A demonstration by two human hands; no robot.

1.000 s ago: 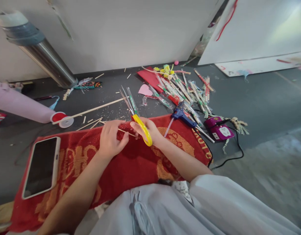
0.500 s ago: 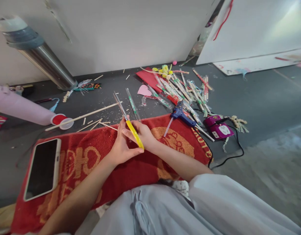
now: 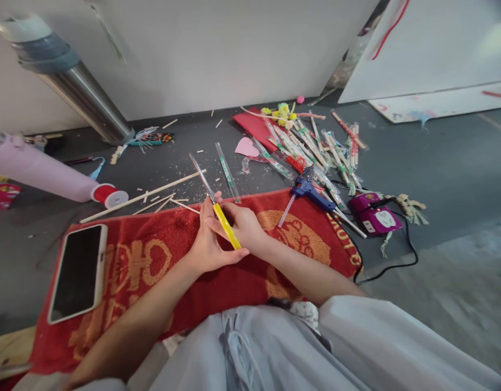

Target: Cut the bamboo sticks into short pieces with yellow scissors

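Observation:
My left hand is closed around yellow-handled scissors, its thumb stretched along the lower end of the handle. Seen edge-on, the silver blades point up and to the left, away from me. My right hand presses against the left one behind the handle, fingers curled; what they hold, if anything, is hidden. A long thin wooden stick reaches from the left to beside the blades; whether it touches them I cannot tell. Short cut stick pieces and pale crumbs lie beyond my hands.
Under my hands is a red towel with a phone at left. A blue glue gun, a purple power adapter and wrapped sticks lie right. A steel flask, pink bottle and red ribbon spool are left.
The whole view has shifted slightly, so the floor items appear a little farther right. Both hands keep nearly the same hold on the scissors.

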